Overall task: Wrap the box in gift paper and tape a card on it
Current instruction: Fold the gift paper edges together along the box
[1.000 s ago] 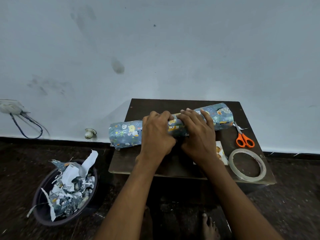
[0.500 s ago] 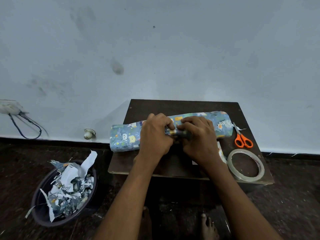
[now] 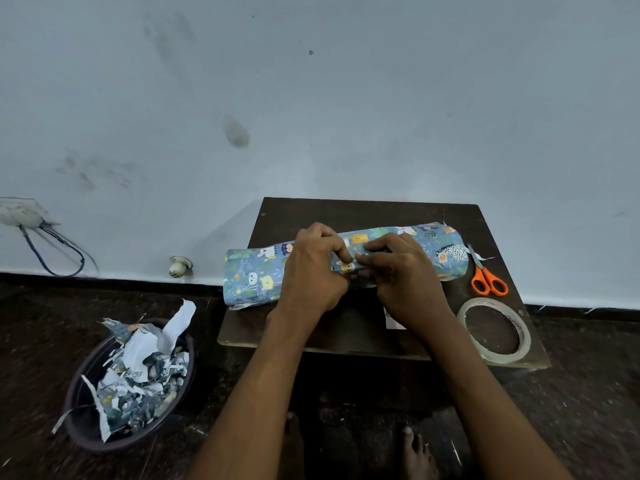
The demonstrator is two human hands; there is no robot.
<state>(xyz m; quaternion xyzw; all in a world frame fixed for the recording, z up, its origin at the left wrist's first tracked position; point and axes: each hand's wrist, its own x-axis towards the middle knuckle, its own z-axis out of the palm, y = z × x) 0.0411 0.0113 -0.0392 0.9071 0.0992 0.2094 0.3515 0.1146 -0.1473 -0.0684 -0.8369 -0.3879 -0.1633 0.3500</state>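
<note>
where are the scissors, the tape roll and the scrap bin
scissors [image 3: 489,280], head view, on the orange handles
tape roll [image 3: 468,310], head view, on the ring's upper left rim
scrap bin [image 3: 80,432], head view, on its dark lower left wall

There is one camera, worn on the person's head. It looks forward and down, close over the small table [image 3: 363,213], with the wall [image 3: 311,98] behind

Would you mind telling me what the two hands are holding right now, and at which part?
Both the left hand and the right hand grip the wrapped box at its middle, fingers pinching the gift paper along the near edge.
</note>
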